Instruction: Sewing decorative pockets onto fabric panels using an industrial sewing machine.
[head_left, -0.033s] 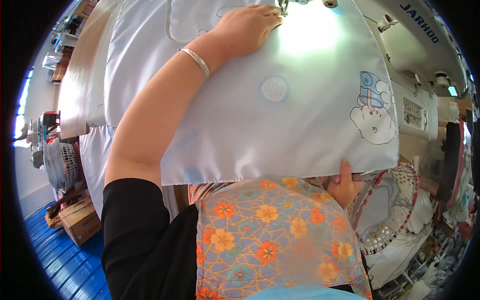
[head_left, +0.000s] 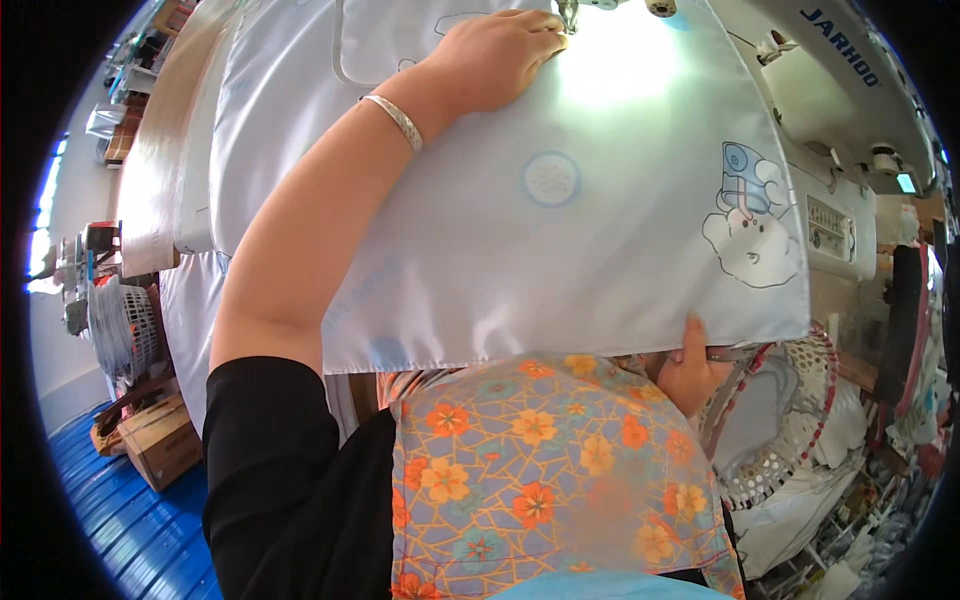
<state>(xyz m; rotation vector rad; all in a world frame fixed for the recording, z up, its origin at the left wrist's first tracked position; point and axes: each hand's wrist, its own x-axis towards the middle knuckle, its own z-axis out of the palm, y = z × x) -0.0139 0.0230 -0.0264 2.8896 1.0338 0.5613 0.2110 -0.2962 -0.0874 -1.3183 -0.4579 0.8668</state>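
The left hand (head_left: 500, 55) lies flat on the pale blue cloth (head_left: 560, 230) near the needle (head_left: 570, 15) to keep it smooth on the tabletop, while the right hand (head_left: 690, 370) pinches the near edge, grip shut, to keep it straight.

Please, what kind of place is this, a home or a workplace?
Most likely a sewing workshop. The left hand presses pale printed fabric flat beside the needle of a white industrial sewing machine, and more fabric is stacked to the left.
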